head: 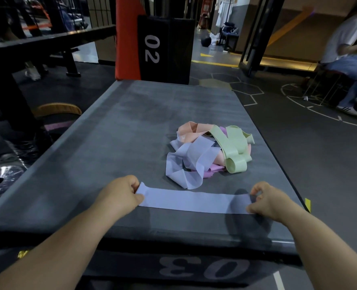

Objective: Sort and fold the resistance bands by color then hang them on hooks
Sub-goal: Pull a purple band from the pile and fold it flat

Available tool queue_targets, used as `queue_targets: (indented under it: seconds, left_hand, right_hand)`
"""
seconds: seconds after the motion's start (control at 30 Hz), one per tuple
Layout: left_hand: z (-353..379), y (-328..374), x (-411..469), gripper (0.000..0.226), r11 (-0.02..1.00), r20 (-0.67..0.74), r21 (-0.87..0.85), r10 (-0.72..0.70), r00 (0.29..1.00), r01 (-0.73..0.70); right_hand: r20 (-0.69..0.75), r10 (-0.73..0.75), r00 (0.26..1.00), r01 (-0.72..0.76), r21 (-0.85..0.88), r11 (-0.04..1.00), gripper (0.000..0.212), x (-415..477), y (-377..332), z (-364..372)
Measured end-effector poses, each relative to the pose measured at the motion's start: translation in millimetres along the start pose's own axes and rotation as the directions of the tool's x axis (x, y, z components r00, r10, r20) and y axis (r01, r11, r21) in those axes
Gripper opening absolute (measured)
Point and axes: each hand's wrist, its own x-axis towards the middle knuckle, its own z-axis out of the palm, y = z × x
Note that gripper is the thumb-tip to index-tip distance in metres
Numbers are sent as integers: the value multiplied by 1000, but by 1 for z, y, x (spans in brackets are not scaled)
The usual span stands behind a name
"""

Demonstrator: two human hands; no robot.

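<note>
Two ends of flat lavender band, pinched by left hand, right hand.

Left hand and right hand, one at each end of the lilac band!
The left hand curls in, thumb and fingers pinching the band's left end, and the right hand mirrors it, bent fingertips nipping the right end. Left arm and right arm reach forward, bare, from the bottom corners, the hands well apart and about level.
</note>
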Motion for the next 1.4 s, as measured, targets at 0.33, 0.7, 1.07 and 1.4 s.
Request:
queue_targets:
  seconds: [0.33,0.7,1.07,1.4]
  left_hand:
    - [-2,32,-10,27,972,-41,-205,110,993,-116]
    - [24,81,-26,42,925,-18,-110,364,931,-364]
    - [30,75,-21,81,881,16,67,468,884,-468]
    - [42,85,-19,53,821,34,110,560,828,-560]
  right_hand:
    - [-28,-390,920,391,95,915,13,-16,-45,18]
    - [167,-370,914,194,621,759,28,-31,-103,55]
    - [134,-322,937,133,716,685,29,-22,-82,39]
    - [47,-219,975,139,640,756,12,-15,-36,3]
